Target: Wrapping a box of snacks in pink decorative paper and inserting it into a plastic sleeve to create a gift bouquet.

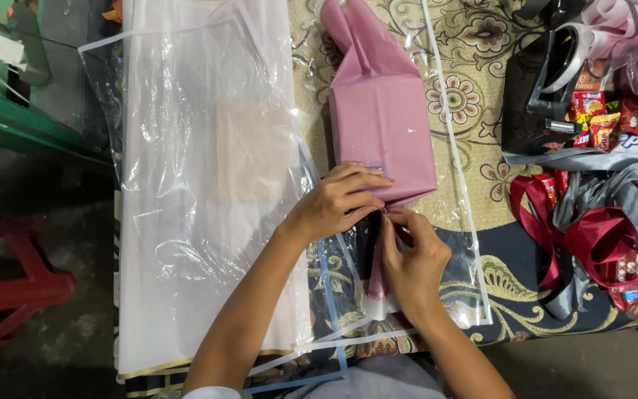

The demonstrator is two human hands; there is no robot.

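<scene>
Even, soft overhead light, sharp focus, mild glare on the clear plastic sheet [208, 148] (floor dim)

The table [481, 44] has a patterned cloth. On it, right of the pink parcel [382, 111], lie ribbons [599, 222]; left, clear plastic sheets [201, 185].

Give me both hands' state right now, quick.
Left hand: closed, pressing down the near end of the pink wrapped box.
Right hand: closed, pinching the box's pink paper flap.
</scene>
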